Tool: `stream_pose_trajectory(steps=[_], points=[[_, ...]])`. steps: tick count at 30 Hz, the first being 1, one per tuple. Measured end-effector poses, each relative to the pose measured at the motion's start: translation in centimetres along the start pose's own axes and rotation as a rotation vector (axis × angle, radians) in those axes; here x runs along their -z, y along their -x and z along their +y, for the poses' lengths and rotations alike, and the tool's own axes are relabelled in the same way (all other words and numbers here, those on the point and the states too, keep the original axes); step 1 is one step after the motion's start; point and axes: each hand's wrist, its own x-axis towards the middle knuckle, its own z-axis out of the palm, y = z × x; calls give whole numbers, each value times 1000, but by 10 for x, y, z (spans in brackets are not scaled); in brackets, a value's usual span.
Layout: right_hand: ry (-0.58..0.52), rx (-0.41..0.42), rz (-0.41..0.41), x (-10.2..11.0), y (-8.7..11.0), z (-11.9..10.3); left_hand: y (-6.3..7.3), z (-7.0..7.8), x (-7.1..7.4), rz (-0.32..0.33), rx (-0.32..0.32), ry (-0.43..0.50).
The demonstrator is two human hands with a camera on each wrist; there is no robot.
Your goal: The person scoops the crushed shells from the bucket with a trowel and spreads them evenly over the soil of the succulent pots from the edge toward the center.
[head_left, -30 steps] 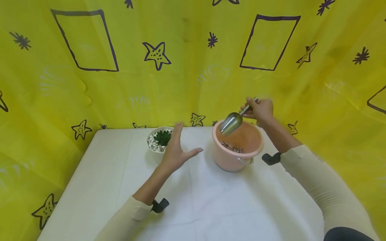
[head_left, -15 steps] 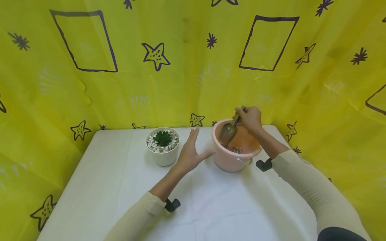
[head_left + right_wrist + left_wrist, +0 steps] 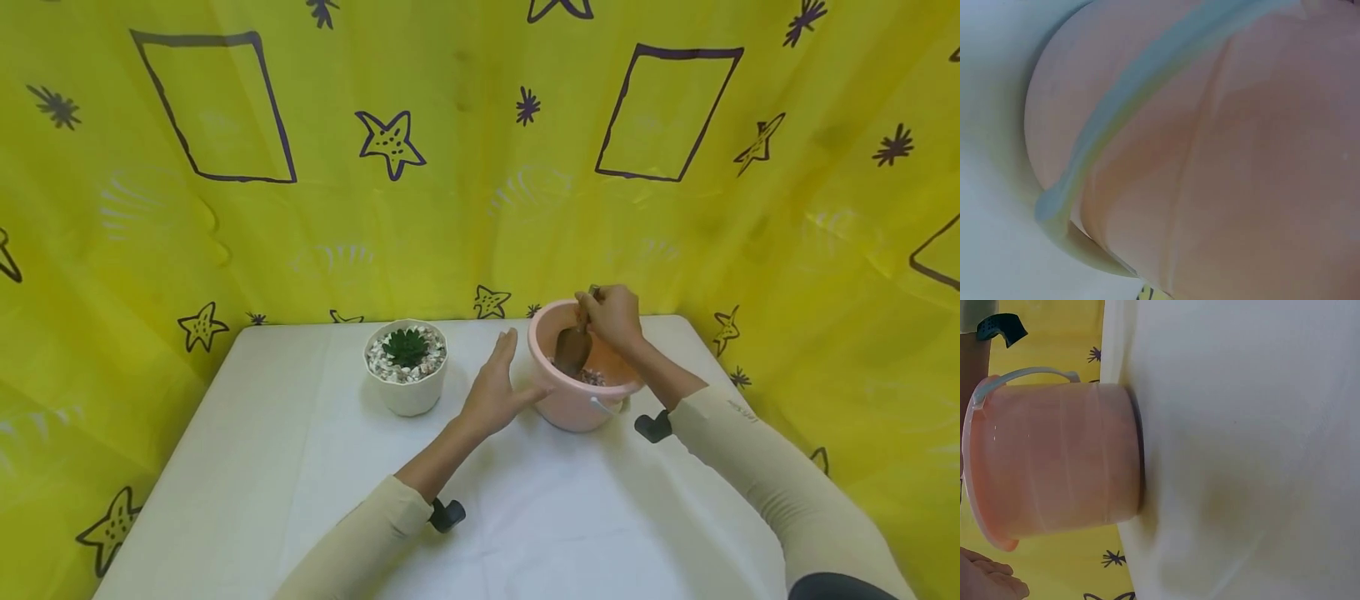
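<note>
In the head view, my right hand (image 3: pixel 615 317) grips the handle of a metal scoop (image 3: pixel 573 350), whose bowl points down inside a pink bucket (image 3: pixel 573 410). Small pebbles (image 3: pixel 592 377) lie in the bottom of the bucket, partly hidden by the scoop. My left hand (image 3: pixel 495 393) is held at the bucket's left side with fingers straight and thumb spread, the thumb overlapping the bucket wall. The left wrist view shows the bucket (image 3: pixel 1066 456) upright on the white cloth. Its pale handle (image 3: pixel 1141 81) hangs down against the wall in the right wrist view.
A white pot (image 3: pixel 408 396) with a green succulent (image 3: pixel 406 347) and white stones stands left of my left hand. White cloth covers the table (image 3: pixel 300 467). A yellow patterned curtain (image 3: pixel 465 217) rises right behind the table's back edge.
My right hand has lowered the scoop from above the bucket's rim down into it, tipping it steeper. My left hand has moved right, from in front of the succulent pot to the bucket's side.
</note>
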Motion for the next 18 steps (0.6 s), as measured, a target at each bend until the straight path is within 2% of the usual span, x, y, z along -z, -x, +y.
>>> stream_pose_trajectory(steps=[6,11,18], points=[[14,0,7,-5,2,6,-1,4,-7,-8,-17,-15],[33,-4,-1,-7,2,11,0,8,-11,-11,4,-13],[5,-55,-10,-6,1,14,0,13,-19,24,10,-22]])
